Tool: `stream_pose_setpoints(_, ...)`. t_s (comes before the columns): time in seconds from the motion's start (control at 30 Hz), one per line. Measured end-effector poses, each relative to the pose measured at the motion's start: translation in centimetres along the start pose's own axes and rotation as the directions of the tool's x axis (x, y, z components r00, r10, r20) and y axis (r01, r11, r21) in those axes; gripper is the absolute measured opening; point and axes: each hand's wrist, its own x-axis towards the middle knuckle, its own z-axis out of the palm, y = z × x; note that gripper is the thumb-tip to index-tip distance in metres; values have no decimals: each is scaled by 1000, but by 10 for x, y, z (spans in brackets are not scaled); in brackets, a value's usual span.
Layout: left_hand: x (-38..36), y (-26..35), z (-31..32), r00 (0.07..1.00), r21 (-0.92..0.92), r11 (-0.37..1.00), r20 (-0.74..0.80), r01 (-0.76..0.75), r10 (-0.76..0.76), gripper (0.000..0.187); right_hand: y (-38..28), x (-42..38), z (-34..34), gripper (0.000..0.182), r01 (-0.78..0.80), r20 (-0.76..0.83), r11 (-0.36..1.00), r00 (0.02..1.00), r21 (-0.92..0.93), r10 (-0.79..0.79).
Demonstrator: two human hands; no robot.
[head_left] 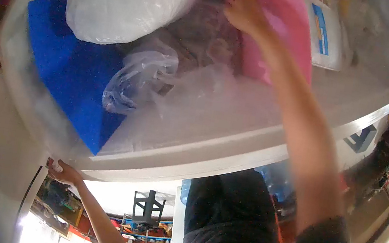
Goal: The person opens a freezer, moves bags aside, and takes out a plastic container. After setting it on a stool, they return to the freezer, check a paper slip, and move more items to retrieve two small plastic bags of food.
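Note:
A white chest freezer (187, 170) lies open before me, misty inside. My right hand (247, 13) reaches into it, fingers curled closed at the left edge of a pink plastic bag (287, 40). At the lower left, my left hand (65, 173) grips the edge of the white lid (0, 143), beside a small red and white label (53, 166). A large full white plastic bag (127, 1) rests over a blue sheet or bag (71, 68). Crumpled clear plastic (143, 76) covers dark contents in the middle, which are hard to make out.
A white package with a blue label (324, 33) is right of the pink bag. The freezer's front rim (251, 147) runs close to my body. Beyond it are a dark stool (147, 210), another grey stool (360, 138) and stocked shelves (156, 241).

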Motion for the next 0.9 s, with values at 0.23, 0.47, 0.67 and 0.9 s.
stream_pose_setpoints(0.23,3,-8,3,996,53,995,12,-88,87,28,5,141,90,54,-188,-627,980,772,-64,107)
stream_pose_setpoints(0.47,4,-13,4,998,8,1000,66,14,-14,29,0,129,50,52,-155,-411,927,863,340,295)
stream_pose_setpoints(0.67,5,10,5,996,-12,997,33,79,-78,23,7,118,43,46,289,-613,896,790,336,-25)
stream_pose_setpoints(0.9,3,-12,12,998,-15,999,-51,-43,42,38,-6,96,8,45,119,-455,933,889,339,52)
